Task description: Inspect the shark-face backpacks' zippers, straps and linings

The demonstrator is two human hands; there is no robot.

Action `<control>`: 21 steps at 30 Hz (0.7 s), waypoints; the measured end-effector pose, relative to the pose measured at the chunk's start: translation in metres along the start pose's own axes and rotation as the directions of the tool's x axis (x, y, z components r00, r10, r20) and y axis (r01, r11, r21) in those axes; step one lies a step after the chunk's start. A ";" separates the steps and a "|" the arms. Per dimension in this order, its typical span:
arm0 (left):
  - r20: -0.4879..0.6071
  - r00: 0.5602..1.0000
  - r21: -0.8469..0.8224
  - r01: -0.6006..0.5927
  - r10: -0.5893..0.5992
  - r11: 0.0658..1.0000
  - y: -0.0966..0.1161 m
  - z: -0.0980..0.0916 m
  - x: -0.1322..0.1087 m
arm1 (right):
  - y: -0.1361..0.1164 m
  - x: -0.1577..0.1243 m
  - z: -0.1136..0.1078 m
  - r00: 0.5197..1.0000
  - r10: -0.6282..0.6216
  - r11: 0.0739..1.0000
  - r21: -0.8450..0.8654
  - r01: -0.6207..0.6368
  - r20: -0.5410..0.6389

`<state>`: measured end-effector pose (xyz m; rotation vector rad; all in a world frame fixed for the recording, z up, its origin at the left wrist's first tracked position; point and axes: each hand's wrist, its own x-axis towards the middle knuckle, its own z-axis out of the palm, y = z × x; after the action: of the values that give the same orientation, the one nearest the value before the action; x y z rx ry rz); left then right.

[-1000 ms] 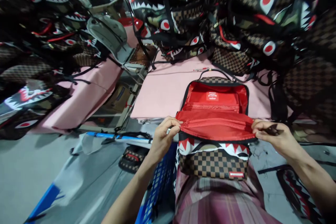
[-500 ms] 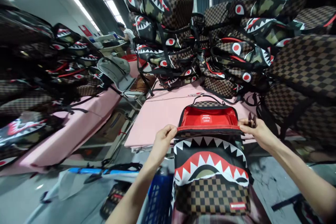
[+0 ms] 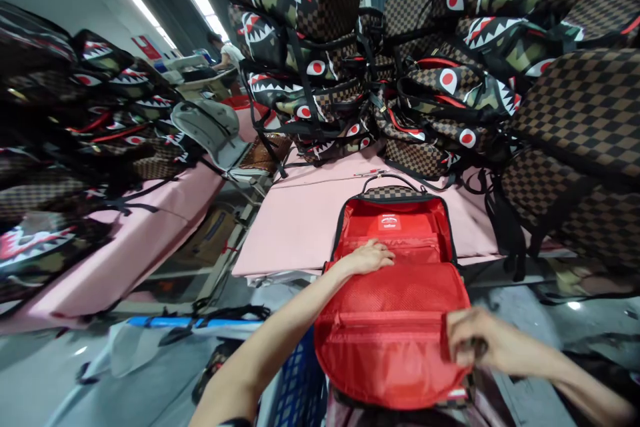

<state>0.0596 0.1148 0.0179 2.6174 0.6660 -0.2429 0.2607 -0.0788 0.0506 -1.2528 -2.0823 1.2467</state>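
The open backpack (image 3: 405, 287) lies directly below both hands, its long axis running from the desk (image 3: 285, 233) toward the wearer's lap. Its handle end overlaps the desk; its red-lined flap (image 3: 380, 367) is folded down on the near side.

Left hand (image 3: 371, 257): positioned over the lining between main compartment and flap. Grip partly open — fingers loosely extended, no held object showing. This hand is nearer the compartment.

Right hand (image 3: 473, 343): at the flap's right edge, nearer the flap. Fingers are curled (a small dark item shows among them, too blurred to identify); whether the grip is closed on the edge cannot be determined.

Boundaries: stacked bags (image 3: 310, 73) rise beyond the handle; a blue crate (image 3: 300, 387) stands beside the flap, lower left. Lateral room is widest leftward, over the pink desk surface.
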 end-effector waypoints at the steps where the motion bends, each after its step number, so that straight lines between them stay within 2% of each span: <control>1: 0.030 0.999 0.006 -0.014 0.013 1.000 0.005 0.003 -0.005 | 0.004 0.008 -0.014 0.997 0.011 1.000 0.014 -0.010 -0.079; 3: 0.071 0.997 0.014 -0.004 0.003 1.000 0.016 0.004 -0.018 | 0.014 0.036 -0.041 0.951 0.094 0.984 -0.120 -0.134 -0.294; 5: 0.075 0.997 0.027 0.013 -0.015 1.000 0.026 0.002 -0.029 | 0.027 0.075 -0.056 0.914 0.151 0.878 -0.374 -0.299 -0.378; 7: 0.063 0.998 0.032 0.027 -0.029 0.999 0.034 0.002 -0.036 | 0.040 0.113 -0.056 0.917 0.166 0.822 -0.464 -0.331 -0.362; 9: 0.038 0.998 0.031 0.055 -0.056 0.998 0.035 0.005 -0.041 | 0.051 0.140 -0.047 0.940 0.166 0.813 -0.498 -0.301 -0.297; 11: -0.003 0.995 0.024 0.096 -0.096 0.995 0.030 0.010 -0.044 | 0.060 0.150 -0.037 0.959 0.165 0.809 -0.525 -0.265 -0.231; 14: -0.138 0.979 0.051 0.157 -0.149 0.986 0.018 0.021 -0.048 | 0.070 0.145 -0.031 0.971 0.171 0.806 -0.543 -0.236 -0.167; 17: -0.285 0.930 0.068 0.260 -0.231 0.963 0.006 0.029 -0.043 | 0.079 0.140 -0.033 0.972 0.179 0.800 -0.552 -0.235 -0.154; 19: -0.272 0.913 0.031 0.324 -0.304 0.946 0.001 0.033 -0.036 | 0.084 0.144 -0.036 0.969 0.179 0.794 -0.557 -0.244 -0.169; 21: -0.186 0.928 0.007 0.329 -0.322 0.944 -0.003 0.033 -0.029 | 0.087 0.155 -0.041 0.962 0.173 0.779 -0.568 -0.265 -0.210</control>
<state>0.0311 0.0904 -0.0051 2.5727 1.1742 -0.1128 0.2526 0.0907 -0.0172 -1.8385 -2.3501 0.5431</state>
